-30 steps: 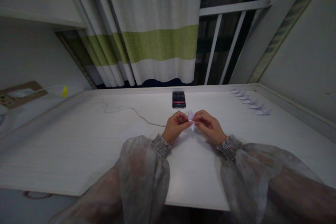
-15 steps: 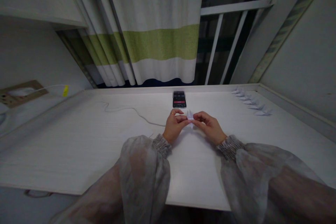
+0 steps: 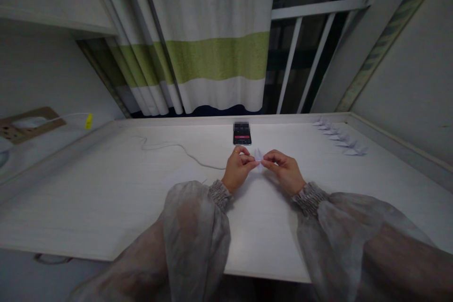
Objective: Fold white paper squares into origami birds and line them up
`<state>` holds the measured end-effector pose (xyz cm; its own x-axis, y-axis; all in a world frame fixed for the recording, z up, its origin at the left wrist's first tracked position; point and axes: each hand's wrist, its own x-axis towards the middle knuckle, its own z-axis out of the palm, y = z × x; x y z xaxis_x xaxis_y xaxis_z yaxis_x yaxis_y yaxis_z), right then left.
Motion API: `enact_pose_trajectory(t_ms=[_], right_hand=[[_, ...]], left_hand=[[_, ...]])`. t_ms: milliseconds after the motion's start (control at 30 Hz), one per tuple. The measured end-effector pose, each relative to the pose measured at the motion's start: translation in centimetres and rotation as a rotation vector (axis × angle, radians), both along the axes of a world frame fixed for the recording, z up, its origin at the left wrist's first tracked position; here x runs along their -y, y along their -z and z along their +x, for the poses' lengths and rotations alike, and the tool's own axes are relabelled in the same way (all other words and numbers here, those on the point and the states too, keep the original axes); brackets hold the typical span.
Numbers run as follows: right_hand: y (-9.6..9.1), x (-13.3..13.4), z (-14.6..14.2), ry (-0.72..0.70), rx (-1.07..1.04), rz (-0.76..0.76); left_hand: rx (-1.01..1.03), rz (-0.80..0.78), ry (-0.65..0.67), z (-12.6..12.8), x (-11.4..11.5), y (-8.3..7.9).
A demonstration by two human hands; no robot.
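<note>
A small folded piece of white paper (image 3: 258, 155), with two narrow points sticking up, is held above the white table between both hands. My left hand (image 3: 238, 167) pinches its left side between thumb and fingers; a ring shows on one finger. From the right, my right hand (image 3: 285, 170) pinches the paper's other side with thumb and forefinger. Part of the paper is hidden behind the fingertips. Just beyond the hands lies a phone (image 3: 242, 133) with a lit screen.
Several folded white paper cranes (image 3: 340, 138) stand in a row at the back right of the table (image 3: 116, 198). A pale cable (image 3: 184, 149) winds across the left side. Behind are a striped curtain (image 3: 215, 56) and a window rail; a wall socket (image 3: 31, 125) is at left.
Both hands keep hold of the paper and have shifted only slightly. The two upright points of the paper now stand apart, with a gap between them.
</note>
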<state>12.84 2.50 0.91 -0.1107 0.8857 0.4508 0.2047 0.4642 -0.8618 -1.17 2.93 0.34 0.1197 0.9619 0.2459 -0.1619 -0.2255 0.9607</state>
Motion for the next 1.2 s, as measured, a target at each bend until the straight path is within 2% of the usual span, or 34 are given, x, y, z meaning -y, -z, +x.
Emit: enact_pose_trajectory(t_ms=[133, 300, 467, 767, 1200], right_hand=[[-0.02, -0.04, -0.06, 0.02, -0.012, -0.001], [0.15, -0.07, -0.03, 0.029, -0.018, -0.007], [0.42, 0.04, -0.05, -0.007, -0.037, -0.08], [0.21, 0.4, -0.26, -0.061, -0.163, -0.193], [0.44, 0.09, -0.4, -0.061, -0.225, -0.287]], left_hand=[[0.023, -0.026, -0.035, 0.1, 0.03, 0.01], [0.067, -0.11, 0.035, 0.17, 0.22, -0.12], [-0.049, -0.089, -0.005, 0.07, 0.14, -0.04], [-0.002, -0.086, -0.007, 0.16, 0.23, -0.01], [0.049, -0.085, -0.001, -0.13, 0.04, 0.16]])
